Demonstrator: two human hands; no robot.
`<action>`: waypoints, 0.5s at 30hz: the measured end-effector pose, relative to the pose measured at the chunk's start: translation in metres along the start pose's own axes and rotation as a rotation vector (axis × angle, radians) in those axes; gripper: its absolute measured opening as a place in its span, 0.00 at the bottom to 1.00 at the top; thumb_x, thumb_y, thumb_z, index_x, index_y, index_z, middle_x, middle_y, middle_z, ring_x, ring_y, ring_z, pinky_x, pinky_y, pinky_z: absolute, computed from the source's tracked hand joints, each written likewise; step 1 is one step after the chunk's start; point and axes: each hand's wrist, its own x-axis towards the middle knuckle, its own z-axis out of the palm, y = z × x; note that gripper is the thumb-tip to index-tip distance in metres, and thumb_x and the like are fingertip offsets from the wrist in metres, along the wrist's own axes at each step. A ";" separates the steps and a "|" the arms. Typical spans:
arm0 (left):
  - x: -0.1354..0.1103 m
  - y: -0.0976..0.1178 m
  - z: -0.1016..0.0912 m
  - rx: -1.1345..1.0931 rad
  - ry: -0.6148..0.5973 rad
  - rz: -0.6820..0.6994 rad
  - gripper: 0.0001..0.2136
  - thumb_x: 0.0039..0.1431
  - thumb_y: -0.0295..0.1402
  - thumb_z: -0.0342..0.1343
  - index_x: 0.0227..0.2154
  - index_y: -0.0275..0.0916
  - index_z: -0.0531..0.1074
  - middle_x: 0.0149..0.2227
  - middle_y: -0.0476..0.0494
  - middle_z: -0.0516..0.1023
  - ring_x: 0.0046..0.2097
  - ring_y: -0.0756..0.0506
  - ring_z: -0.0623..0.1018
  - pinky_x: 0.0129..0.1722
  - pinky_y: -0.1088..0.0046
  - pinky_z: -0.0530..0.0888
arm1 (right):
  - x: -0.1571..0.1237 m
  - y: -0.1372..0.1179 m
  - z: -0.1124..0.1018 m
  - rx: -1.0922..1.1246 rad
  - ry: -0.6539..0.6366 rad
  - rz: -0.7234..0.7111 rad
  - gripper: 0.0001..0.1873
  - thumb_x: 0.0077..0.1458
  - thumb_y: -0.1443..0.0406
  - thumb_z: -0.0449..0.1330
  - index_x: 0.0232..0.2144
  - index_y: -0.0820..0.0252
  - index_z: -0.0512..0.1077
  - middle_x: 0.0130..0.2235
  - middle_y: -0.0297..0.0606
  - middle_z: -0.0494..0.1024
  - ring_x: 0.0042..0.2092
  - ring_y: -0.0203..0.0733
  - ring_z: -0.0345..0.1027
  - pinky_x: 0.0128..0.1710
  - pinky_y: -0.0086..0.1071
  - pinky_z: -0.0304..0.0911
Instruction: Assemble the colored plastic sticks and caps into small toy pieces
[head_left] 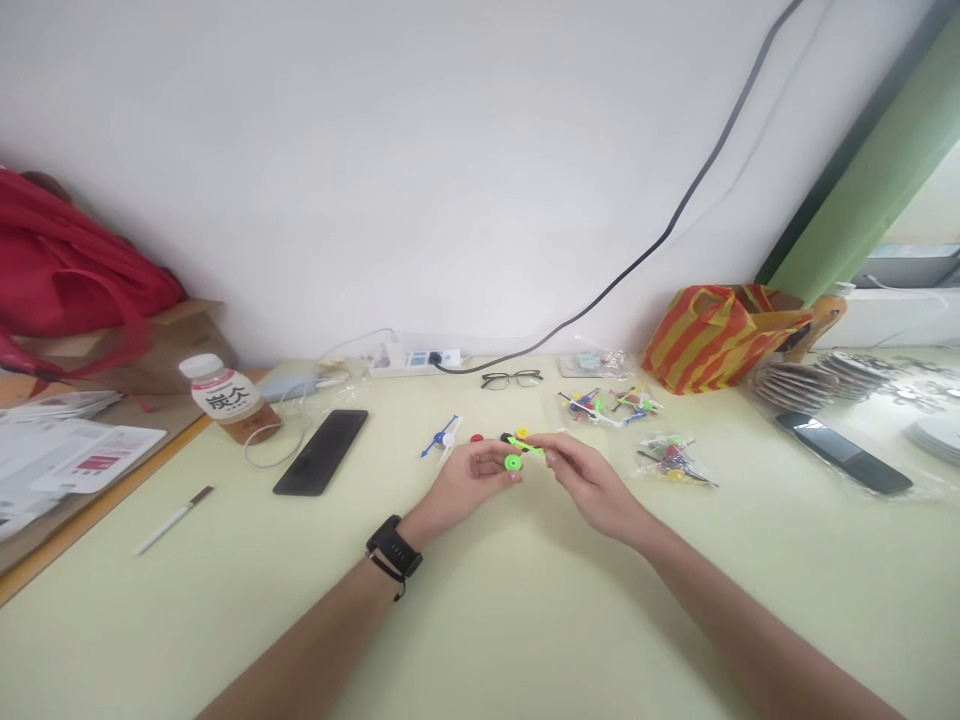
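Observation:
My left hand (469,485), with a black watch on its wrist, pinches a small round green plastic piece (513,463) between thumb and fingers. Close beside it, my right hand (592,485) grips one end of a green plastic arrow (527,446). The two green parts are very near each other; whether they touch I cannot tell. Behind my hands lie a red piece (477,438) and a yellow piece (523,433), both partly hidden. A blue arrow (437,440) and a white piece (448,439) rest left of them on the table.
Bags of coloured arrow parts (611,404) (675,460) lie to the right. Eyeglasses (512,380) and a power strip (416,362) sit by the wall. At left are a phone (321,452), a bottle (229,398) and a pen (174,520). A striped bag (712,340) stands back right.

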 end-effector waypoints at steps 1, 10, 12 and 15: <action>0.000 0.001 0.001 -0.022 -0.014 -0.011 0.19 0.56 0.39 0.70 0.48 0.37 0.78 0.43 0.38 0.83 0.47 0.42 0.82 0.51 0.63 0.78 | -0.002 -0.003 0.001 0.037 -0.018 0.006 0.17 0.70 0.57 0.48 0.54 0.51 0.70 0.50 0.42 0.76 0.51 0.46 0.69 0.50 0.38 0.66; -0.003 0.020 0.007 0.034 -0.082 0.038 0.17 0.60 0.40 0.66 0.49 0.38 0.81 0.49 0.37 0.82 0.53 0.38 0.80 0.55 0.60 0.77 | -0.007 0.004 0.014 0.035 -0.070 -0.050 0.15 0.68 0.63 0.50 0.55 0.52 0.66 0.42 0.38 0.76 0.41 0.42 0.71 0.40 0.35 0.66; -0.003 0.018 0.009 0.009 -0.081 0.025 0.16 0.60 0.41 0.66 0.47 0.38 0.81 0.48 0.37 0.83 0.51 0.38 0.81 0.55 0.59 0.77 | -0.007 0.005 0.014 0.014 -0.045 -0.042 0.14 0.68 0.62 0.51 0.54 0.52 0.67 0.41 0.38 0.77 0.40 0.43 0.71 0.38 0.35 0.65; -0.003 0.013 0.008 -0.012 -0.067 0.008 0.15 0.60 0.42 0.66 0.45 0.37 0.81 0.46 0.37 0.83 0.48 0.39 0.82 0.54 0.58 0.78 | -0.006 0.006 0.013 -0.004 -0.047 0.009 0.12 0.68 0.59 0.52 0.50 0.54 0.69 0.34 0.35 0.75 0.33 0.40 0.66 0.33 0.33 0.62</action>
